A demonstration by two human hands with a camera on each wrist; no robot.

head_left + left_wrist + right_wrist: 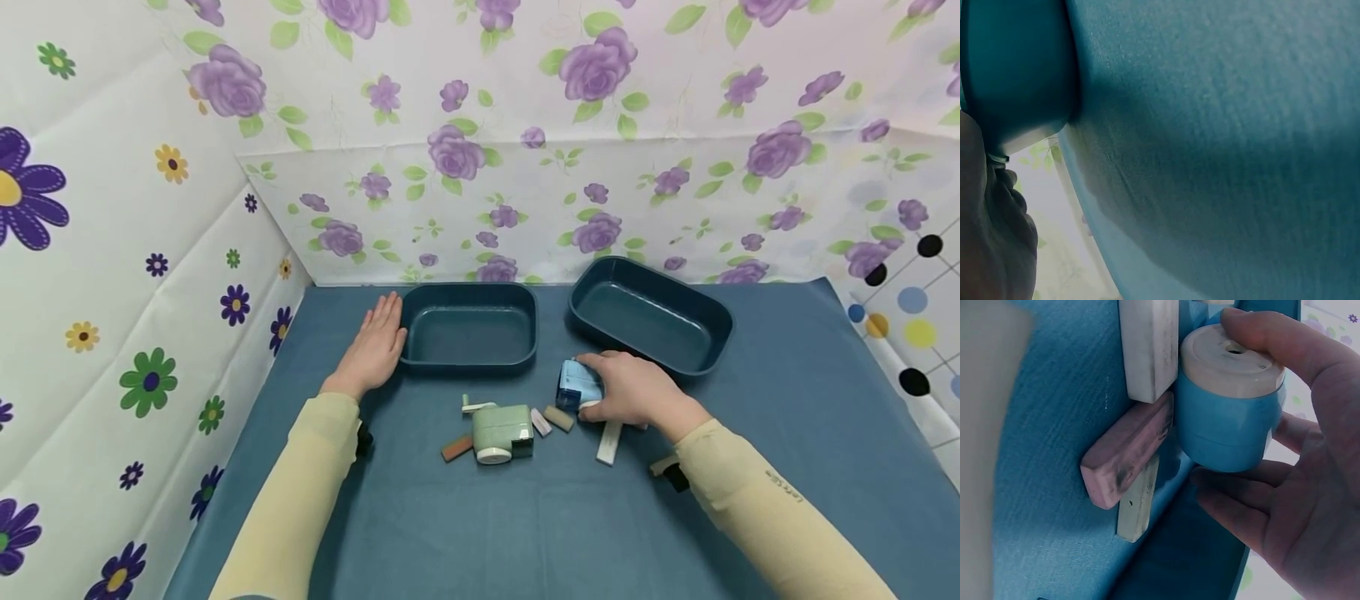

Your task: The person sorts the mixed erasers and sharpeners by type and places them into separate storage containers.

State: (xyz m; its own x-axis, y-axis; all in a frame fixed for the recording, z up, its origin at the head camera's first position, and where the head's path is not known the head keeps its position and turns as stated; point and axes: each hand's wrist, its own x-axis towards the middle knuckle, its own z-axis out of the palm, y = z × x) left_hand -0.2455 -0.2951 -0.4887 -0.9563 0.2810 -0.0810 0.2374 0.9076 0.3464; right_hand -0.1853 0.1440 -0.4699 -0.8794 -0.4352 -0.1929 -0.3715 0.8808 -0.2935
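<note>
My right hand point(637, 390) grips a light blue pencil sharpener point(574, 383) from its right side. In the right wrist view, the thumb lies on its pale round end and the fingers curl around the far side. A white eraser point(1147, 350), a pink eraser point(1127, 453) and a pale greenish eraser point(1138, 503) lie close by. My left hand point(372, 346) rests with straight fingers against the left side of a dark teal tray point(470, 367). Between the hands stands a green pencil sharpener point(501, 425) with a crank handle.
A second teal tray point(723, 329) stands angled behind my right hand. Around the green sharpener lie a brown eraser point(457, 448), a small pinkish eraser point(541, 422) and a tan eraser point(558, 417). Flowered sheets point(457, 208) hang behind and to the left of the blue cloth point(510, 533).
</note>
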